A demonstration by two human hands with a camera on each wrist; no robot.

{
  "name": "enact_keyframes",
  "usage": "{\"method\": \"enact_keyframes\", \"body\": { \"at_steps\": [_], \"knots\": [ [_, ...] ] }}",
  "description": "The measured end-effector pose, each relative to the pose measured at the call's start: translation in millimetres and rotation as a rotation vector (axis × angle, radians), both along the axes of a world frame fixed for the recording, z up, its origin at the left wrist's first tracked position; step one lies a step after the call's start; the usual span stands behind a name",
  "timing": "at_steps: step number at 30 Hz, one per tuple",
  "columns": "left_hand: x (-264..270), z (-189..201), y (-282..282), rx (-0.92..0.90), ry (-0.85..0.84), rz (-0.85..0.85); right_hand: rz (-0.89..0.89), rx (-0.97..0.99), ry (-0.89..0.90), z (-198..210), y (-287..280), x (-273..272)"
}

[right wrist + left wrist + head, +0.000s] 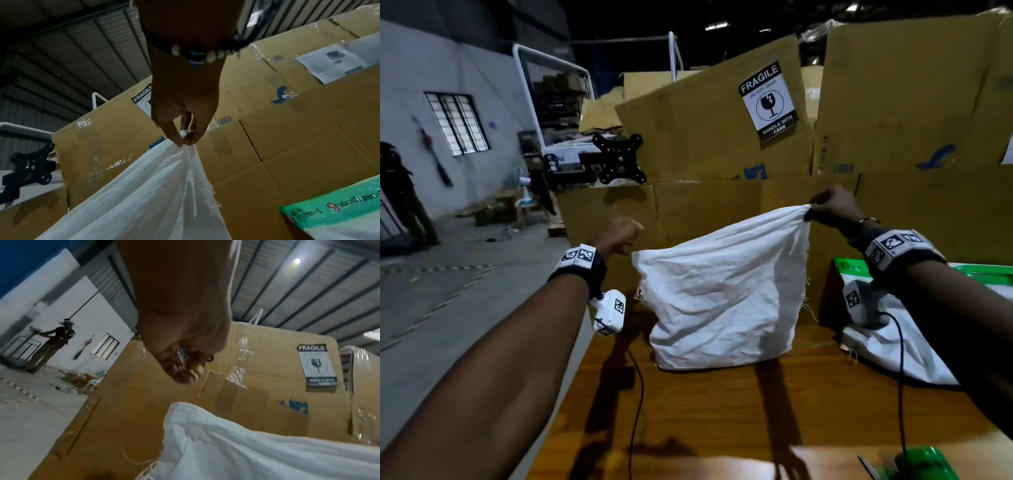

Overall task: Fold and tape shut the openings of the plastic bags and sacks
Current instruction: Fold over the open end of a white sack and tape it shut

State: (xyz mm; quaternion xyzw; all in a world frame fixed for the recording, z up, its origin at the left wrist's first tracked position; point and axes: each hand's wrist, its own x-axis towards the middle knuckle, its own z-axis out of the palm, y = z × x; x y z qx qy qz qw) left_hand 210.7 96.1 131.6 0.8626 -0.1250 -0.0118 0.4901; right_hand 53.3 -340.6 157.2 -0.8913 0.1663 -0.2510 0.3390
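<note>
A white woven sack stands on the wooden table in front of the cardboard boxes. My right hand pinches the sack's top right corner and holds it lifted, so the top edge slopes down to the left. In the right wrist view the fingertips of my right hand squeeze a bunched bit of the sack. My left hand hovers just left of the sack's lower top corner. In the left wrist view my left hand has loosely curled fingers holding nothing, above the sack.
Tall cardboard boxes with a fragile label wall off the table's far side. A green-and-white mailer bag and another white sack lie at the right. A black bracket sits on a box. A person stands far left.
</note>
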Motion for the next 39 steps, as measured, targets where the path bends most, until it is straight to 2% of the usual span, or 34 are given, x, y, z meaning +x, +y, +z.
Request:
{"method": "enact_keyframes", "body": {
  "at_steps": [3,6,9,11,14,19,22,24,27,31,34,37,39],
  "knots": [
    [-5,-15,-12,0.217,0.108,-0.195,0.054,-0.022,-0.005,-6,0,6],
    [2,-29,-15,0.573,-0.026,-0.293,0.093,-0.039,-0.028,-9,-3,11],
    [18,-33,-17,0.692,-0.058,-0.325,0.102,-0.060,-0.049,-11,-13,22],
    [29,-25,-19,0.698,-0.125,-0.316,0.092,-0.068,-0.067,-7,-19,30],
    [42,0,-22,0.587,-0.320,-0.183,0.062,-0.098,-0.137,10,-23,42],
    [28,51,-26,0.453,-0.636,0.020,0.081,0.084,-0.355,47,-27,51],
    [14,55,-14,0.385,-0.718,-0.020,0.104,0.068,-0.453,54,-25,34],
    [-1,45,-1,0.358,-0.734,-0.104,0.107,0.013,-0.512,41,-16,10],
    [-31,10,20,0.349,-0.721,-0.212,0.155,-0.018,-0.576,-2,7,-42],
    [-83,-70,51,0.322,-0.654,-0.377,0.229,-0.179,-0.500,-88,39,-132],
    [-131,-146,75,0.330,-0.578,-0.530,0.307,-0.286,-0.350,-162,77,-198],
    [-183,-219,102,0.297,-0.453,-0.591,0.391,-0.399,-0.146,-236,113,-252],
    [-205,-267,121,0.437,-0.315,-0.631,0.451,-0.416,-0.022,-281,132,-282]
  ]
}}
